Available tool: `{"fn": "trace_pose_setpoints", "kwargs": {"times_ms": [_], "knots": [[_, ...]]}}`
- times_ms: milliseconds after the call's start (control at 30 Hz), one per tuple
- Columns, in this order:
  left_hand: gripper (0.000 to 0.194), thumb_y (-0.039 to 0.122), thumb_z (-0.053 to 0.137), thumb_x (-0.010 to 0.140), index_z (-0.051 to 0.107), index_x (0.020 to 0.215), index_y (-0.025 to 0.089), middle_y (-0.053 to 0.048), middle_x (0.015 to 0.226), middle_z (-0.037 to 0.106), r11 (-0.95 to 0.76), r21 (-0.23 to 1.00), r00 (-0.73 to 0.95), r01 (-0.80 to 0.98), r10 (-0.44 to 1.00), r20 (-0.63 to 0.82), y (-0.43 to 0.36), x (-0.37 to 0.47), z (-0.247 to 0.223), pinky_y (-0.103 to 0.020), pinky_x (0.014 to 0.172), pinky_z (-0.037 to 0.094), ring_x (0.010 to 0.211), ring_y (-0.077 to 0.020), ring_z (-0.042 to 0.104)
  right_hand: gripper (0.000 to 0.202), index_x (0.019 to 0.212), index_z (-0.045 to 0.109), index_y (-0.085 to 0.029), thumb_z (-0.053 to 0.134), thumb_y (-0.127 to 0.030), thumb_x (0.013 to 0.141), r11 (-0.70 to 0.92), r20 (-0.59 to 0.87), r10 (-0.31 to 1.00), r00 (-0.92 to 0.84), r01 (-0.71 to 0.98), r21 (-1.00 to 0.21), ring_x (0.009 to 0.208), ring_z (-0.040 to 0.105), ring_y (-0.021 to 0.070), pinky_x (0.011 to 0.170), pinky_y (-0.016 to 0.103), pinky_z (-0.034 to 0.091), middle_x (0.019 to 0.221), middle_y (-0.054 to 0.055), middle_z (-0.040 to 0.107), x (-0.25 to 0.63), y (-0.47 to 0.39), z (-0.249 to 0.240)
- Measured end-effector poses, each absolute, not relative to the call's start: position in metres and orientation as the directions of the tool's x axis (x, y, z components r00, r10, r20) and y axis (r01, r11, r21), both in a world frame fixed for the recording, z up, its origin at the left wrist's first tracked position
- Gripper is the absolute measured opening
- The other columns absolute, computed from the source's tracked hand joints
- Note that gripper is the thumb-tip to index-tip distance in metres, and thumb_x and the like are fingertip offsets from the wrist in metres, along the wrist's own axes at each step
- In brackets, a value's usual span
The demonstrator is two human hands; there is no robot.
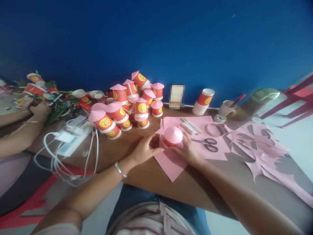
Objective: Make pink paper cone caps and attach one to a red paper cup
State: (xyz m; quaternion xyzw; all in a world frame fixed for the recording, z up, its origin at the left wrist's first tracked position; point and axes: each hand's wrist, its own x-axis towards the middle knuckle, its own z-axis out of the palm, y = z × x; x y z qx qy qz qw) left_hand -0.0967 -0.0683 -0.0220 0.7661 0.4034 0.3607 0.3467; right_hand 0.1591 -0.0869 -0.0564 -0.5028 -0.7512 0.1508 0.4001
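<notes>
On our counter, we list: paper sheets, centre; roofed cup over them, between our left hand and right hand. On sheets, right of roofed cup: scissors; behind scissors, markers. Behind sheets, near wall: stacked cups; rightward, cup with stick inside, then bottle. Far right: paper offcuts. Left of sheets, rearward: heap of roofed cups. Before heap, leftward: power strip. Far left: co-worker's hands.
</notes>
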Motion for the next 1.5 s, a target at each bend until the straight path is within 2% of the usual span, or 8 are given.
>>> {"fn": "trace_pose_setpoints", "kwargs": {"times_ms": [167,267,433,833,1033,1167,1367,1500], "knots": [[0.056,0.048,0.088,0.076,0.064,0.119,0.021,-0.012,0.119,0.069,-0.49,0.784,0.418,0.382,0.848,0.326,-0.074,-0.074,-0.021,-0.048,0.096,0.056,0.109,-0.0298,0.067,0.052,0.133,0.057,-0.018,0.069,-0.051,0.093,0.548,0.512,0.818,-0.263,0.629,-0.552,0.116,0.067,0.0378,0.095,0.058,0.06,0.121,0.019,0.069,0.155,-0.092,-0.048],[0.059,0.047,0.089,0.075,0.062,0.121,0.021,-0.013,0.123,0.069,-0.52,0.758,0.41,0.393,0.838,0.361,-0.073,-0.068,-0.021,-0.052,0.102,0.053,0.117,-0.0328,0.066,0.049,0.128,0.061,-0.019,0.069,-0.054,0.093,0.548,0.485,0.825,-0.291,0.623,-0.558,0.112,0.068,0.0367,0.093,0.056,0.061,0.117,0.018,0.071,0.153,-0.093,-0.045],[0.058,0.044,0.09,0.074,0.064,0.121,0.022,-0.013,0.119,0.072,-0.499,0.764,0.394,0.409,0.852,0.346,-0.075,-0.068,-0.023,-0.054,0.104,0.052,0.117,-0.0348,0.067,0.048,0.126,0.063,-0.022,0.07,-0.055,0.092,0.555,0.451,0.828,-0.332,0.593,-0.583,0.109,0.069,0.0358,0.092,0.055,0.062,0.116,0.017,0.072,0.148,-0.094,-0.049],[0.059,0.045,0.088,0.075,0.065,0.121,0.017,-0.014,0.122,0.073,-0.318,0.89,0.307,0.325,0.926,0.219,-0.067,-0.082,-0.015,-0.046,0.096,0.058,0.11,-0.0318,0.07,0.059,0.146,0.052,-0.021,0.068,-0.041,0.093,0.616,0.513,0.779,-0.359,0.593,-0.519,0.117,0.068,0.0363,0.098,0.058,0.06,0.127,0.018,0.071,0.154,-0.09,-0.054],[0.052,0.042,0.086,0.077,0.066,0.119,0.018,-0.012,0.12,0.074,-0.376,0.84,0.259,0.392,0.921,0.291,-0.061,-0.105,-0.004,-0.046,0.096,0.059,0.109,-0.0313,0.071,0.044,0.136,0.062,-0.021,0.064,-0.027,0.093,0.628,0.498,0.771,-0.397,0.608,-0.486,0.115,0.07,0.0349,0.097,0.056,0.061,0.123,0.016,0.074,0.155,-0.09,-0.054],[0.054,0.047,0.082,0.081,0.066,0.124,0.018,-0.013,0.125,0.073,-0.357,0.788,0.176,0.501,0.934,0.311,-0.058,-0.129,-0.005,-0.055,0.108,0.053,0.118,-0.0342,0.068,0.034,0.13,0.066,-0.023,0.061,-0.025,0.096,0.619,0.483,0.779,-0.399,0.612,-0.492,0.111,0.071,0.0322,0.094,0.052,0.062,0.119,0.014,0.075,0.153,-0.091,-0.052],[0.057,0.049,0.079,0.083,0.063,0.128,0.018,-0.013,0.131,0.072,-0.372,0.759,0.16,0.534,0.926,0.342,-0.06,-0.14,0.002,-0.05,0.109,0.053,0.125,-0.0331,0.066,0.032,0.128,0.067,-0.022,0.062,-0.021,0.096,0.623,0.5,0.772,-0.391,0.621,-0.476,0.108,0.072,0.0299,0.094,0.049,0.061,0.117,0.013,0.076,0.153,-0.091,-0.05],[0.056,0.053,0.08,0.08,0.067,0.121,0.018,-0.011,0.119,0.076,-0.359,0.767,0.13,0.532,0.93,0.344,-0.052,-0.139,0.027,-0.043,0.098,0.059,0.111,-0.0304,0.072,0.032,0.126,0.067,-0.021,0.061,-0.019,0.095,0.646,0.502,0.755,-0.421,0.606,-0.464,0.106,0.073,0.0286,0.093,0.045,0.061,0.116,0.013,0.077,0.152,-0.092,-0.046]]}}
